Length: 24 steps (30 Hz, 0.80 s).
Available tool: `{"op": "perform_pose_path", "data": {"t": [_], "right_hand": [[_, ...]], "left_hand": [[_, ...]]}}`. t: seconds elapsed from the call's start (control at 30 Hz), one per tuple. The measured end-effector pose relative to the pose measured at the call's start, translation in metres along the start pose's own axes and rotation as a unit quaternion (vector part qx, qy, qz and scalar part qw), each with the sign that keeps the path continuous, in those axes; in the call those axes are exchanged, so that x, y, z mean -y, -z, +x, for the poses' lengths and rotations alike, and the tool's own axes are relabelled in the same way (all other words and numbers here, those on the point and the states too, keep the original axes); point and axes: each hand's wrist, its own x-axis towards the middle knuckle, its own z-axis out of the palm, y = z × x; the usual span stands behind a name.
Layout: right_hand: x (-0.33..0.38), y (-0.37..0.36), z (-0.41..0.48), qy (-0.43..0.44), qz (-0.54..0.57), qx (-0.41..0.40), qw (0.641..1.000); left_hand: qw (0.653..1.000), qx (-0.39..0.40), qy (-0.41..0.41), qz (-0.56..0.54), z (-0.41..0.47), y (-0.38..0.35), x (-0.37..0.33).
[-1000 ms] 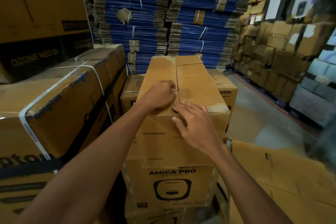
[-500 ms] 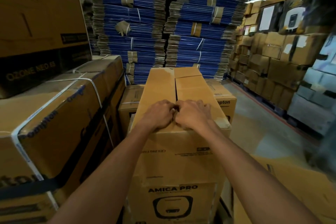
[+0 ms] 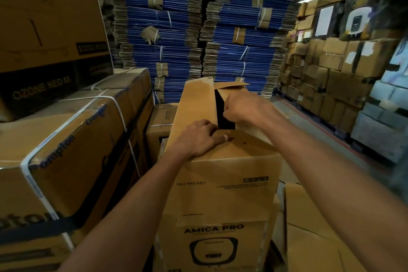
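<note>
A long brown cardboard box (image 3: 225, 183) marked "ceiling fan" lies on top of an "Amica Pro" box (image 3: 212, 247) in front of me. Its top seam is parted and a dark gap (image 3: 223, 112) shows between the flaps. My right hand (image 3: 245, 106) grips the edge of the right flap (image 3: 231, 84), which is lifted and tilted up. My left hand (image 3: 198, 137) lies on the left flap (image 3: 194, 104) at the near end of the seam, fingers curled at the flap's edge. What is inside the box is hidden in the dark.
Strapped brown boxes (image 3: 66, 139) are stacked close on the left, with an "Ozone Neo" box (image 3: 44, 28) above them. Tall stacks of flattened blue cartons (image 3: 198, 28) fill the back. Brown cartons (image 3: 331, 68) line the right wall beyond a strip of floor (image 3: 309, 139). Flat cardboard (image 3: 309, 238) lies at lower right.
Both hands met at the closed seam half a second ago. Since then my right hand has pulled the right flap up and away, opening a dark gap; my left hand stayed on the left flap.
</note>
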Motion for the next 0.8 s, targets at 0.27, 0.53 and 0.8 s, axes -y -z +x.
{"op": "perform_pose_path", "data": {"t": [0.27, 0.53, 0.8], "right_hand": [[-0.002, 0.005, 0.003, 0.031, -0.031, 0.034, 0.998], [-0.01, 0.014, 0.004, 0.032, -0.014, 0.093, 0.995], [-0.041, 0.034, 0.009, -0.017, 0.144, 0.067, 0.987]], "left_hand": [[0.994, 0.096, -0.036, -0.045, 0.003, 0.014, -0.029], [0.991, 0.054, 0.02, -0.124, 0.015, 0.006, -0.07], [0.994, -0.095, -0.016, -0.058, 0.017, 0.03, -0.075]]}}
